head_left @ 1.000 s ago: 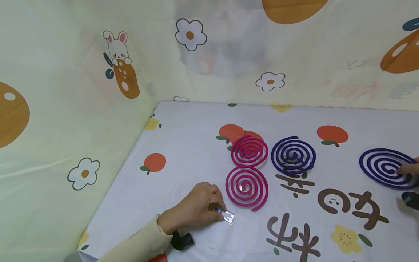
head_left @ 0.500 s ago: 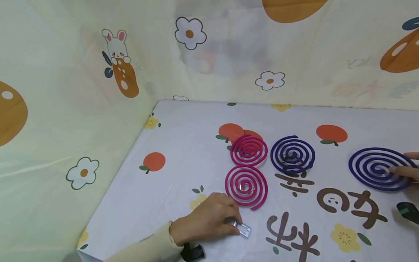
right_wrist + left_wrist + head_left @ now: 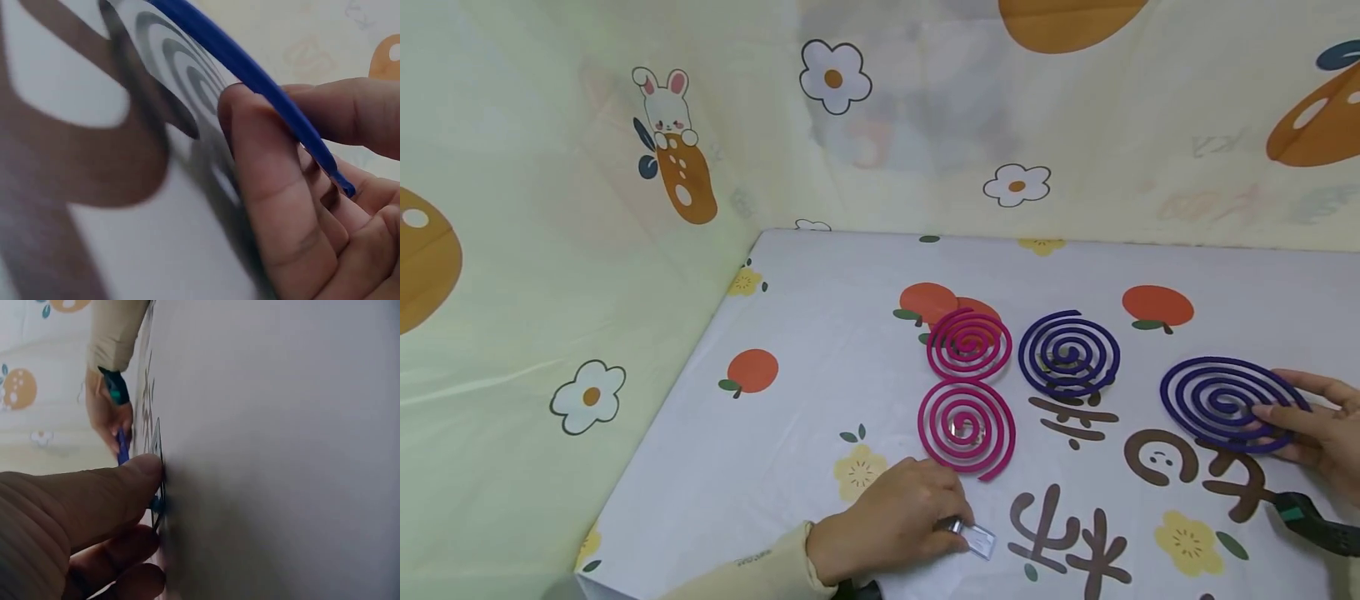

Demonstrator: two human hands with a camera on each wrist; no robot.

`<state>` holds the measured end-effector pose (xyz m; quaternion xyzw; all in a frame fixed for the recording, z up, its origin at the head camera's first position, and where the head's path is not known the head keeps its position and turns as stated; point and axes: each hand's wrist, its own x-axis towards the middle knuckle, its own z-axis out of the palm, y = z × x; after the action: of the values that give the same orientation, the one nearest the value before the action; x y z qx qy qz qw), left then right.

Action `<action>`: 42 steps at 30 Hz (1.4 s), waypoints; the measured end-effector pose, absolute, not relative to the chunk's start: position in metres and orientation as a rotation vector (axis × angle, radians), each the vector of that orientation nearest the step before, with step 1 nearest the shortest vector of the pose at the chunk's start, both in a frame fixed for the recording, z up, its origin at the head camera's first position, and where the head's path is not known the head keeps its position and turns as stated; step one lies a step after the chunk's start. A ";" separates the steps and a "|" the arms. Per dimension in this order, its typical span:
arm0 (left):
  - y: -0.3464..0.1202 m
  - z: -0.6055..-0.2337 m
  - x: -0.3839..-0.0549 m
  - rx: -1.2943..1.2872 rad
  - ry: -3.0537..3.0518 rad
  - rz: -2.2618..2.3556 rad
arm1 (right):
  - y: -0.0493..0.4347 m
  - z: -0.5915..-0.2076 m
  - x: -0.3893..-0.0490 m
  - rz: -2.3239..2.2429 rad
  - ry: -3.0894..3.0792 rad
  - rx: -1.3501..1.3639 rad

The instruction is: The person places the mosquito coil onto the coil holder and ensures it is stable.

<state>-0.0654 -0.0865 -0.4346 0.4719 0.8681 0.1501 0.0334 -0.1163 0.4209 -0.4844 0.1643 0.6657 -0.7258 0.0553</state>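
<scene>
My left hand pinches a small shiny metal mosquito-coil stand between thumb and fingers, low over the cloth. In the left wrist view the thin stand appears edge-on past the thumb. My right hand holds a dark blue mosquito coil by its right side, thumb on top and fingers beneath. Seen from the right wrist, that coil is tilted above the cloth, with its shadow below. Left of it lies another blue coil. Two pink coils, a farther one and a nearer one, lie beside that.
A white printed cloth with fruit, flowers and brown characters covers the table. Cream patterned curtains rise at the back and left. Shiny metal glints through the nearer pink coil. A dark wrist device is below the right hand.
My right hand has come leftward into view, carrying the blue coil with it. My left hand has moved right and nearer with the metal stand. The other coils stay where they were.
</scene>
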 end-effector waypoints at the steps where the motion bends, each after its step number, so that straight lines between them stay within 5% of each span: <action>1: -0.085 -0.435 -0.064 1.461 2.675 0.455 | 0.417 -0.483 -0.114 -2.233 1.989 0.491; 42: 0.010 -0.427 -0.069 1.379 2.856 0.155 | 0.362 -0.471 -0.087 -2.174 1.925 0.316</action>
<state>-0.0687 0.0098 -0.4274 0.4342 0.8993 0.0489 -0.0169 -0.0866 0.3620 -0.4712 0.1076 0.6551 -0.7397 0.1102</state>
